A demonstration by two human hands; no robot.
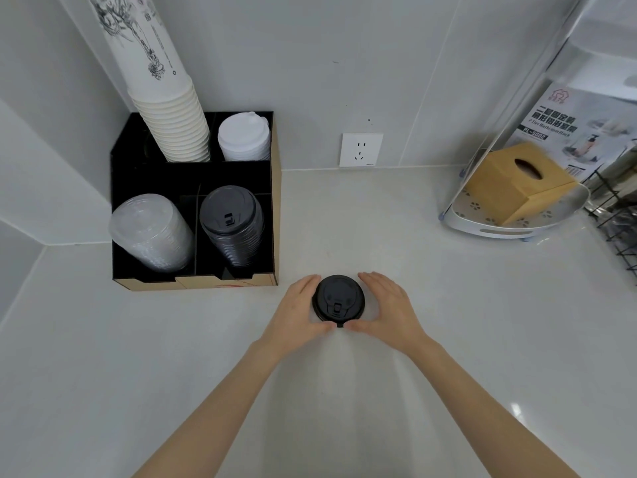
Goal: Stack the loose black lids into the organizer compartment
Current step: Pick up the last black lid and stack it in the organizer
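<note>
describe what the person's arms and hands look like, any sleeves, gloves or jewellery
Both forearms are bare up to the bottom edge of the picture, with no sleeves in view. The left hand and right hand wear no gloves, and no rings, watch or bracelets can be seen. The nails that show look short and unpainted. No markings are visible on either arm.

Two bare hands cupped toward each other

The left hand point(299, 310) and right hand point(389, 309) curve inward, palms facing, thumbs nearly meeting at the near side and fingers spread apart at the far side (neither fist closed); both bare forearms reach forward, converging from the lower corners.
</note>
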